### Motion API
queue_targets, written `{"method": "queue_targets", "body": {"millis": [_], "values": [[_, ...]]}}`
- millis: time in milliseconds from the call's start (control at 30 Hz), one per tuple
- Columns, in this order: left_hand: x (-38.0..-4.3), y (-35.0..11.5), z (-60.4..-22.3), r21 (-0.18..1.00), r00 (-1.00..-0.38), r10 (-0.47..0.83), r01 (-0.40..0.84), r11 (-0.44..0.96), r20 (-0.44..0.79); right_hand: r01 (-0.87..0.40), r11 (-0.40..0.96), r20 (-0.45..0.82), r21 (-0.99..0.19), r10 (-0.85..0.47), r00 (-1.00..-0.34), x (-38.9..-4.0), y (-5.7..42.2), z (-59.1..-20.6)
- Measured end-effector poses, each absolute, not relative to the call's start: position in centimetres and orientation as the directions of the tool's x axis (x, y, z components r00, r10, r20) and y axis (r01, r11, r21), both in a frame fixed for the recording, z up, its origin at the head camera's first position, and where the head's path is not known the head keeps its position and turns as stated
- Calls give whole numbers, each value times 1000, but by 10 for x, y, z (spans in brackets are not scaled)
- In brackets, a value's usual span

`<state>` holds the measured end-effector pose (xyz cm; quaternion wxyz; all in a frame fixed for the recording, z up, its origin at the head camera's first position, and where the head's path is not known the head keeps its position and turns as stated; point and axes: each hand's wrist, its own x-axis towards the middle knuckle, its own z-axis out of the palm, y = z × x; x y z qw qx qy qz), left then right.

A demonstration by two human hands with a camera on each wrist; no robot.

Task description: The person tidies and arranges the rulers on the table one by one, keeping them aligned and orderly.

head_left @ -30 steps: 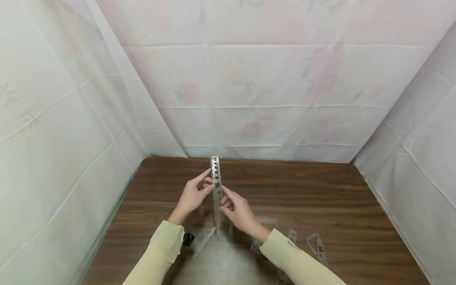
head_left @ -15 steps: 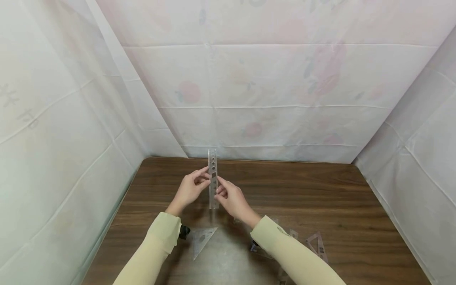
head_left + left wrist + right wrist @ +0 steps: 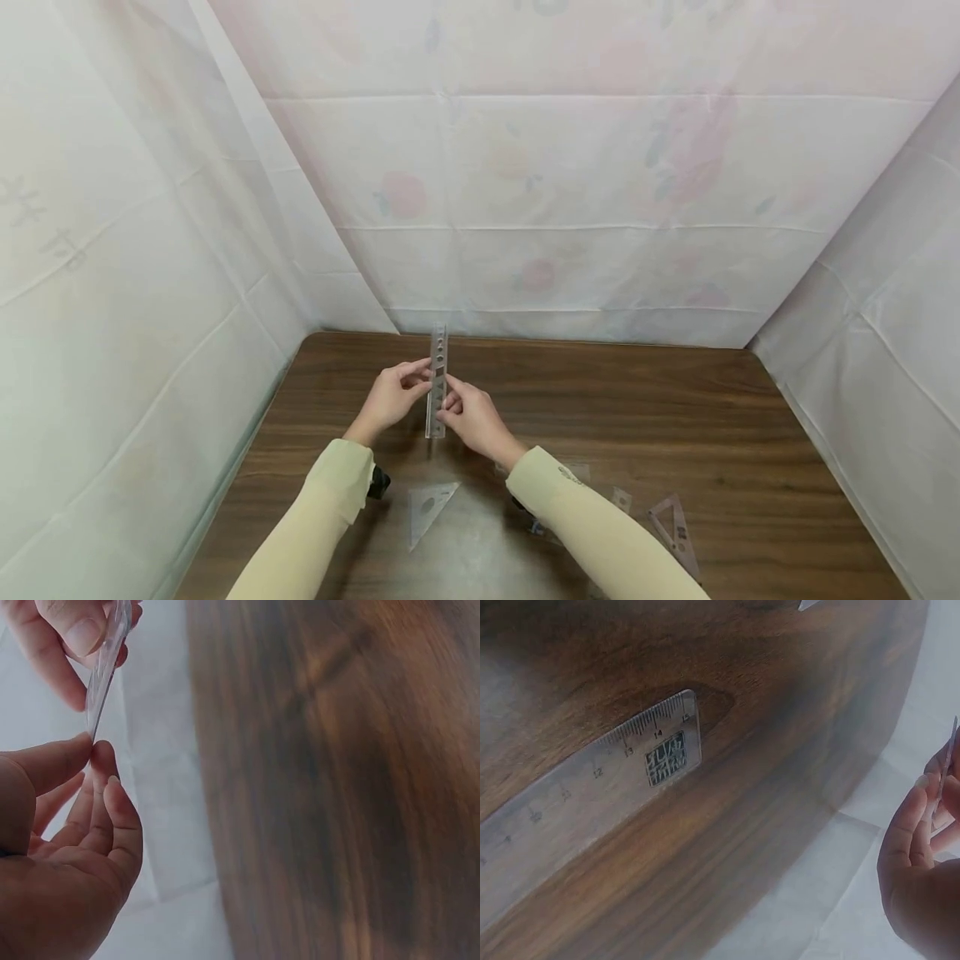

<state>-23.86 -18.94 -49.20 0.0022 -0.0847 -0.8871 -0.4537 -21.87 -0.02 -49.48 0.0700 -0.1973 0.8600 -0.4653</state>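
A clear plastic stencil ruler [image 3: 439,358] with a row of cut-out holes stands upright above the table in the head view. My left hand [image 3: 390,400] pinches its left edge between thumb and fingers. On the opposite edge, my right hand [image 3: 477,421] pinches it a little lower. The left wrist view shows the ruler [image 3: 107,671] almost edge-on, between the left hand [image 3: 71,847] and the right fingers [image 3: 79,634]. At the right border of the right wrist view, the right hand [image 3: 922,889] holds the thin edge of the ruler [image 3: 945,772].
A clear set square [image 3: 429,510] lies below the hands. Another clear ruler [image 3: 592,791], with a dark square print, lies flat on the wooden table [image 3: 712,433]. A pinkish set square [image 3: 677,533] and a small clear piece [image 3: 621,500] lie right. White cloth walls surround the table.
Both hands have shifted left with the stencil ruler between them. The ruler has turned and now appears shorter, leaning slightly. The set squares on the table stay in place.
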Motion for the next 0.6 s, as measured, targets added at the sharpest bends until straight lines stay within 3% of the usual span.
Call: {"method": "queue_targets", "body": {"millis": [600], "values": [[-251,-201,-525,793,-992,124,68,605,-10,-171,558,-61,-812,-372,-926,-232,-21,-519]]}}
